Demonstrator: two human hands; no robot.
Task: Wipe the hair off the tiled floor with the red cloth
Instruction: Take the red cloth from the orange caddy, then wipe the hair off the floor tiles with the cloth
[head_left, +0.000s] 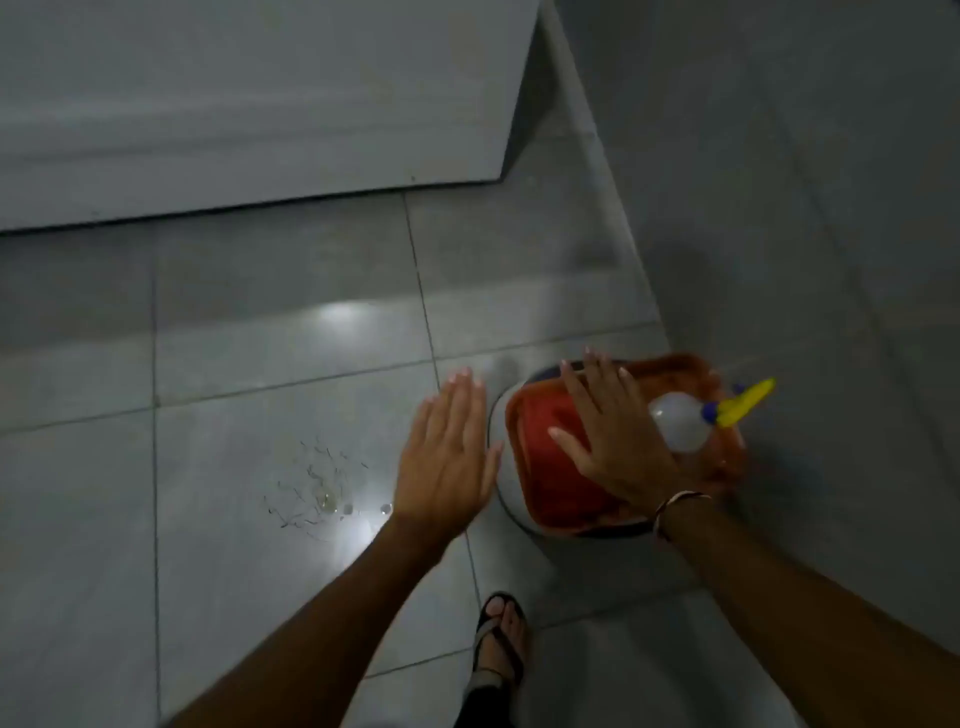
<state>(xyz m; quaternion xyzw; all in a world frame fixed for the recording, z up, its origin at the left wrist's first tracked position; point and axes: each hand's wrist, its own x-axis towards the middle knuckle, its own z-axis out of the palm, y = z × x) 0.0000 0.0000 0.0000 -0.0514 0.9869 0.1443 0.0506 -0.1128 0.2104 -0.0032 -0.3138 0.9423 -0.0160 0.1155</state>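
While both hands (524, 447) hover open, red cloth (550, 441) lies under the right.

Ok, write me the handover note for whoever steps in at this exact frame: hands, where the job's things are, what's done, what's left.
Left hand: open, flat, empty, held over the floor beside the tub.
Right hand: open, spread over the red cloth, no grip closed on it yet.
The red cloth lies in an orange tub, with a spray bottle at its right.
The hair lies scattered on the tiled floor, left of the hands, with a few droplets beside it.
Done: nothing wiped.
Left: pick up the cloth, wipe the hair off the tile.
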